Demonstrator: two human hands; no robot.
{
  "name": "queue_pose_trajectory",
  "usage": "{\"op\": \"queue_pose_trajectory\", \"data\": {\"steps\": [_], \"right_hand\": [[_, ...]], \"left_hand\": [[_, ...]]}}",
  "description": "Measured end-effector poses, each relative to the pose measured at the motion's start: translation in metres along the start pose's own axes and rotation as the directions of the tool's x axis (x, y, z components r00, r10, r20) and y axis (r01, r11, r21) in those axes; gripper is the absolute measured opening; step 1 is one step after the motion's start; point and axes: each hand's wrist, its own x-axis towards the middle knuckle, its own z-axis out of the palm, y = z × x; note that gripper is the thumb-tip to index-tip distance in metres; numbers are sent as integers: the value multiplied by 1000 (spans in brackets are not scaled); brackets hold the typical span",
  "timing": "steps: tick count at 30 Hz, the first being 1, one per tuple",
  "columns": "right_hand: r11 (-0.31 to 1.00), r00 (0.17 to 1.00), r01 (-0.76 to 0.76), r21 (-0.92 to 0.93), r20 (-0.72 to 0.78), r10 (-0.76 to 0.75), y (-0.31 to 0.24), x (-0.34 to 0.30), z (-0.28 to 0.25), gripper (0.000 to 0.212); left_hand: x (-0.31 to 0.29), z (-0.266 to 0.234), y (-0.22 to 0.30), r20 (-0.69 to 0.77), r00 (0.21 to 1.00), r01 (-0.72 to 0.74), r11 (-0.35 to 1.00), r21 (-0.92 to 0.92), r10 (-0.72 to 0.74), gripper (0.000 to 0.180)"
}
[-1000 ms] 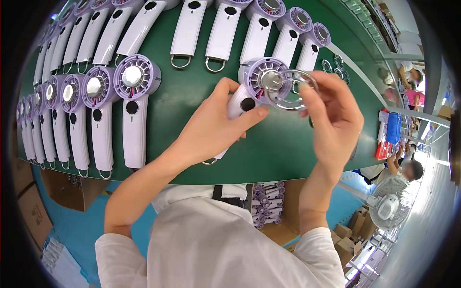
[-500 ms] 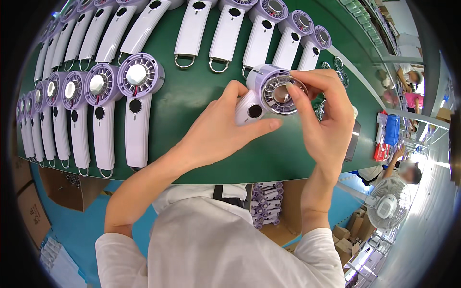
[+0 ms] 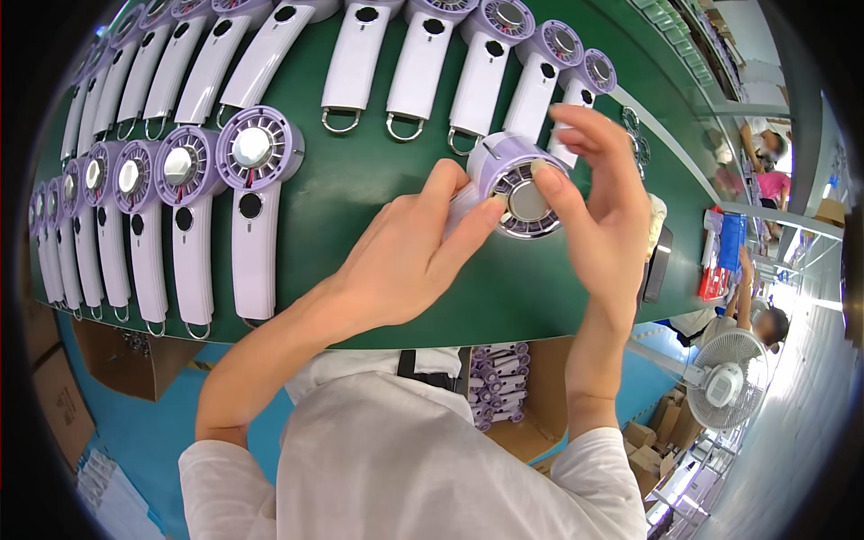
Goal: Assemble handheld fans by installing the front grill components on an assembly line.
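Observation:
A handheld fan [image 3: 489, 168] with a lilac head and a pale handle is tilted above the green table, gripped by my left hand [image 3: 405, 243]. Its fingers wrap round the handle, and its thumb rests at the front edge of the head. A chrome-edged cover [image 3: 529, 205] with a round silver centre sits on the front of that head. My right hand [image 3: 607, 207] touches the cover with its thumb while its other fingers stay apart in the air, holding nothing. Most of the handle is hidden behind my left hand.
Similar fans stand in rows, with a near row [image 3: 258, 225] at left and a far row [image 3: 423, 72] behind. Several chrome rings [image 3: 637, 144] lie at right, nearer than a blue bin [image 3: 733, 241]. Below the table edge, a cardboard box [image 3: 544, 387] holds more fans.
The chrome-edged cover, earlier pinched tilted in my right fingers, now lies against the fan head. My right fingers have spread away, and my left thumb has moved up to the head.

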Motion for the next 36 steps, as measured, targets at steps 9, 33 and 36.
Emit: {"op": "queue_pose_trajectory", "data": {"steps": [9,33,36], "right_hand": [[817,857,-462,344,410,312,17,-28,-18,68],[894,927,-345,-285,-254,276,108,-19,-92,22],[785,973,-201,-586,-212,91,145,0,-89,22]], "left_hand": [[4,6,-1,57,996,62,998,31,-64,42],[24,93,-22,-102,898,-144,505,851,428,43],[18,89,-15,-88,920,-120,489,864,382,48]]}}
